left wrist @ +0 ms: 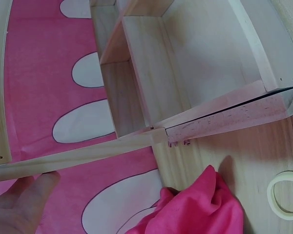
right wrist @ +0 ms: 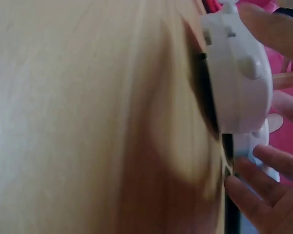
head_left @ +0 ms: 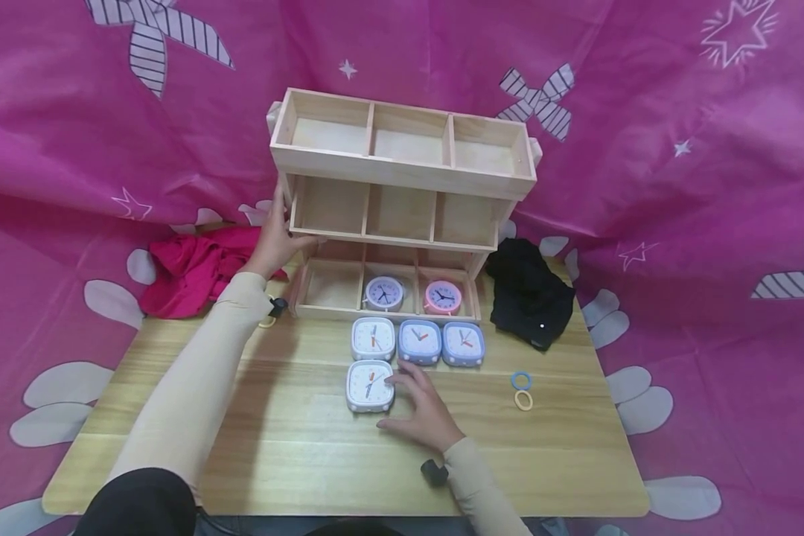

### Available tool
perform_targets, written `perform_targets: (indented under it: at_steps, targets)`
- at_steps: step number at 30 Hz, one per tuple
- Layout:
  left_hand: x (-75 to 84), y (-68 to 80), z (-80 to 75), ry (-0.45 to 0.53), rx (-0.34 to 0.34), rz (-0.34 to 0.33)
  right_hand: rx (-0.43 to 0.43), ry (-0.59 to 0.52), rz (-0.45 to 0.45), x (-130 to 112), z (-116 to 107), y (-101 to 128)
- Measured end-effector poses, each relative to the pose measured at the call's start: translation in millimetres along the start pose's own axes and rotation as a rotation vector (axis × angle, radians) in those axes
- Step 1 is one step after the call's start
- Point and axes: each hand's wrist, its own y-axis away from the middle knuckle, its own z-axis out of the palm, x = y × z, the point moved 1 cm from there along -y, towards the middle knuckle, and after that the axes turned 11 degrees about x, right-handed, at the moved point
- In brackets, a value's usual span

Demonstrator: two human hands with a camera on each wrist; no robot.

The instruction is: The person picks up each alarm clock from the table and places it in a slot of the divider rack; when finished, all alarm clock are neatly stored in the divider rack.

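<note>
Just left of the right hand (head_left: pixel 425 412), its fingers (right wrist: pixel 249 200) apart, sat a white clock (head_left: pixel 370 386); the head view showed its dial (head_left: pixel 368 380), the right wrist view just its side (right wrist: pixel 241 87). Farther left, the left hand (head_left: pixel 272 242) gripped the rack (head_left: pixel 402 170). A table (head_left: pixel 549 454) lay beneath, pink curtain (head_left: pixel 409 45) behind.

Left hand (left wrist: pixel 18 208) at the shelf (left wrist: pixel 215 104)

Your fingers (left wrist: pixel 45 189) touch its wooden strip (left wrist: pixel 88 153). A pink cloth (left wrist: pixel 205 209) bunches at the table's (left wrist: pixel 263 146) edge; a pale ring (left wrist: pixel 271 196) lies farther in from that edge. A pink printed curtain (left wrist: pixel 49 58) hangs behind.
</note>
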Motion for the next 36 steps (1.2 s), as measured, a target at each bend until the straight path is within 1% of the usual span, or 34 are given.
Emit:
perform_targets:
  at_steps: [4, 7, 9, 12, 17, 22, 24, 27, 32, 36]
  targets:
    - [-2.8, 0.2, -0.2, -0.005, 0.003, -0.008, 0.008, -0.004, -0.062, 2.8, 7.8, -3.0]
    - [-3.7, -0.1, -0.5, -0.004, 0.004, -0.011, 0.041, 0.004, -0.115, 2.2, 13.5, -6.7]
    - [-4.3, -0.1, -0.9, -0.004, 0.003, -0.014, 0.058, 0.009, -0.129, 1.9, 17.5, -9.4]
    - [-5.5, -0.4, -1.0, 0.006, 0.004, -0.016, 0.078, 0.002, -0.117, 0.6, 23.1, -13.1]
    - [-6.8, -1.1, -0.2, 0.024, 0.008, -0.012, 0.101, -0.053, -0.065, -3.4, 31.2, -17.5]
    - [-6.3, -2.0, 0.3, 0.021, 0.011, 0.002, 0.116, -0.082, -0.066, -4.5, 39.5, -17.4]
    - [-5.9, -2.4, 0.6, 0.031, 0.007, 0.002, 0.109, -0.078, -0.08, -5.3, 41.2, -15.7]
    - [-6.2, -1.9, 0.6, 0.025, 0.009, -0.002, 0.075, -0.059, -0.101, -7.3, 41.0, -10.6]
    - [-6.0, -1.8, 1.6, 0.038, 0.008, 0.006, 0.0, -0.052, -0.091, -12.2, 35.2, 2.5]
    - [-3.7, -1.4, 1.4, 0.051, 0.009, 0.021, -0.009, -0.063, -0.087, -17.3, 32.5, 8.9]
